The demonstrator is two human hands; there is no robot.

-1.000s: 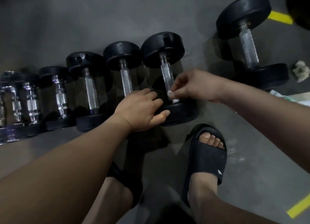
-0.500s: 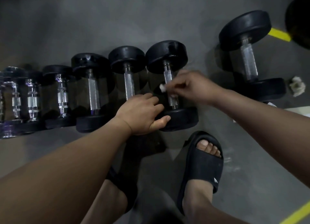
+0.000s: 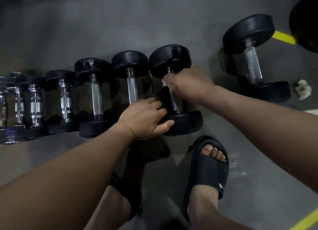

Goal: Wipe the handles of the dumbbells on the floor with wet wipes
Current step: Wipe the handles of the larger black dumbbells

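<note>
A row of black dumbbells with chrome handles lies on the grey floor. My right hand (image 3: 186,85) grips a white wet wipe (image 3: 164,82) round the far end of the handle (image 3: 176,103) of the rightmost dumbbell in the row (image 3: 170,61). Only a corner of the wipe shows at my fingers. My left hand (image 3: 146,118) holds that dumbbell's near weight (image 3: 187,122), thumb on its rim and fingers curled over its top. To the left lie another dumbbell (image 3: 130,63) and several smaller ones.
A larger dumbbell (image 3: 249,57) lies apart at the right. Beside it sits a crumpled used wipe (image 3: 303,90). My feet in black slides (image 3: 206,174) stand just in front of the row. Yellow floor tape (image 3: 284,37) runs at the right, by a dark round object in the corner.
My right hand has slid the wipe along the handle from its near end up to the far weight. My left hand has stayed on the near weight.
</note>
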